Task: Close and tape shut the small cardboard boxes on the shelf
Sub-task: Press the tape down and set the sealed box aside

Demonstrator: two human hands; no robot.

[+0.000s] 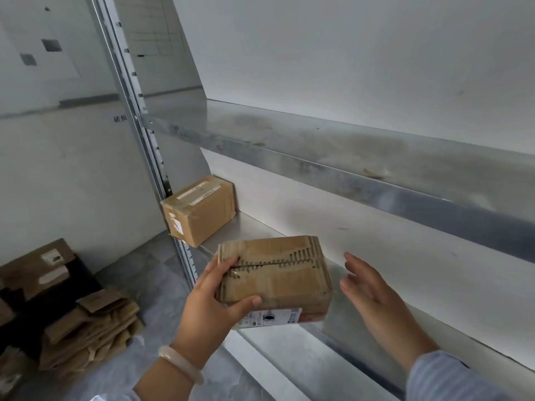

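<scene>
Down on the floor, far left, flattened cardboard (86,328) lies heaped. At the left end of the shelf (249,227) sits a taped box (199,209), out of the way. Over the front edge, left hand (214,302) grips the small box (278,279) across its ragged seam, likely pinning flaps shut; right hand (367,287) hovers beside it, fingers wide, empty.

pale bangle (181,363) on left wrist, blue striped right sleeve (451,377)

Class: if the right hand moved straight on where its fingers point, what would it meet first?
Probably the right end of the worn brown cardboard box that the left hand grips, though depth is unclear.
</scene>
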